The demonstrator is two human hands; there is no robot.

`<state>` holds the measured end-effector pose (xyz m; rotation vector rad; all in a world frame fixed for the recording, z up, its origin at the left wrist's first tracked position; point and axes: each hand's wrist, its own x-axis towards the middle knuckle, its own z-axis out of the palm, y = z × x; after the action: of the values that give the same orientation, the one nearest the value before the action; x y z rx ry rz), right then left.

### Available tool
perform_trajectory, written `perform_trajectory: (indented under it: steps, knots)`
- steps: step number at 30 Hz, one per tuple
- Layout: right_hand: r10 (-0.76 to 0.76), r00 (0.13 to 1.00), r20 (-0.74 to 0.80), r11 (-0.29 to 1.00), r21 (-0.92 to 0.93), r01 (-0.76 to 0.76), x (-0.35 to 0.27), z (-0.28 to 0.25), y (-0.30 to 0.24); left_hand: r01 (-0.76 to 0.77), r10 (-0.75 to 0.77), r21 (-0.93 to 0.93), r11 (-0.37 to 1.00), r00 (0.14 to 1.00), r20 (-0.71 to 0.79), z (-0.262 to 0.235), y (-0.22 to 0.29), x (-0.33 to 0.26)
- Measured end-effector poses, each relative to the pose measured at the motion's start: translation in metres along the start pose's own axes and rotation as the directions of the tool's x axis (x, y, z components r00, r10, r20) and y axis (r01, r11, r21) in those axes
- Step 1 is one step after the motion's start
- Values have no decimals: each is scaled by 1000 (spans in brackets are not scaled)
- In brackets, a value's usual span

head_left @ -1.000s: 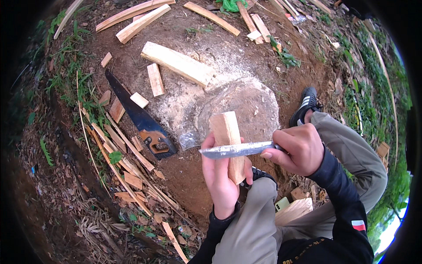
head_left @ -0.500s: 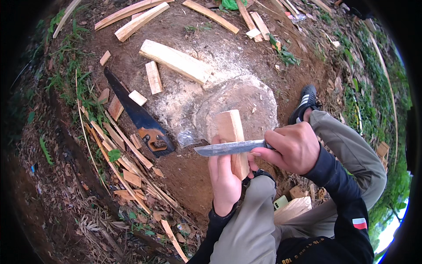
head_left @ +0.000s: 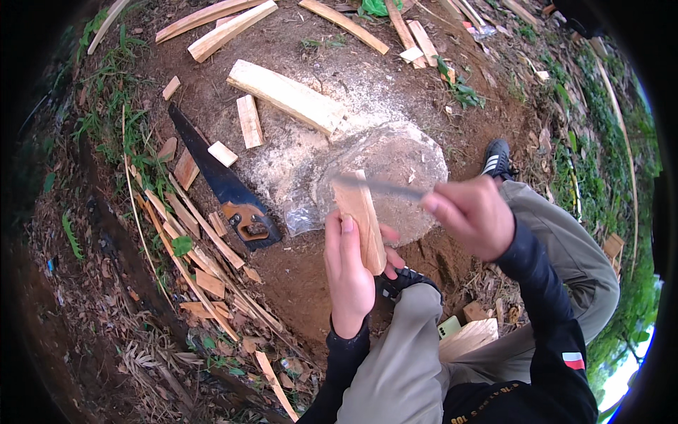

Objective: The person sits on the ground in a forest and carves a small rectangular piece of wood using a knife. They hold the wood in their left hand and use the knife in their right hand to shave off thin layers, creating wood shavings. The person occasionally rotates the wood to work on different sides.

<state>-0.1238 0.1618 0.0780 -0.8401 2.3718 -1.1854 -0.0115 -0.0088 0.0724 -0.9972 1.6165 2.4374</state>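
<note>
Nearest, a bent leg in grey-beige trousers (head_left: 395,353) rises from the lower edge. To its right, a thick pale wooden wedge (head_left: 470,339) lies on the brown earth ground (head_left: 296,283), with a pale green flat phone-like object (head_left: 448,326) against its left end.

Just beyond the knee, the left hand (head_left: 351,283) grips a short squared piece of tan wood (head_left: 364,230) between thumb and fingers, tilted, its upper end overlapping the near left edge of a round flat-topped brown stump (head_left: 417,166). The right hand (head_left: 484,219) is closed around the handle of a grey-bladed knife (head_left: 392,188). The blade, blurred, crosses in front of the wood's upper end; whether they touch cannot be told.

Crumpled clear plastic (head_left: 302,218) lies at the stump's left edge. Farther left, a dark-bladed handsaw with a brown wooden handle (head_left: 212,166) lies beside long thin wooden strips (head_left: 205,233).

Past the stump's far left edge, a thick pale plank (head_left: 286,95) lies among sawdust, near a small upright-looking rectangular wood block (head_left: 249,121). Farthest, bright green plastic (head_left: 378,8) lies by the upper edge.
</note>
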Motion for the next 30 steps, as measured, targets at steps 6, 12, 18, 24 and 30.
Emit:
perform_trajectory:
  steps: [6, 12, 18, 24, 30]
  knots:
    - [-123, 986, 116, 982, -132, 138, -8, 9, -6, -35, 36, -22, 999, 997, 61, -3, 2, 1]
    - [-209, 977, 37, 912, -352, 209, -4, 11, -2, -13, 14, -31, 999, 1000, 5, 3, -1, -4]
    - [-321, 939, -120, 870, -429, 243, 4, 31, 2, -10, 14, 37, 999, 993, -121, 7, 0, -6]
    - [-215, 937, -276, 838, -545, 32, 19, 38, 22, 36, -36, 9, 999, 998, -59, 2, -3, -7]
    - [-182, 949, -259, 941, -327, 92, 44, 7, 30, 70, -70, -27, 997, 998, 8, 1, -7, -10]
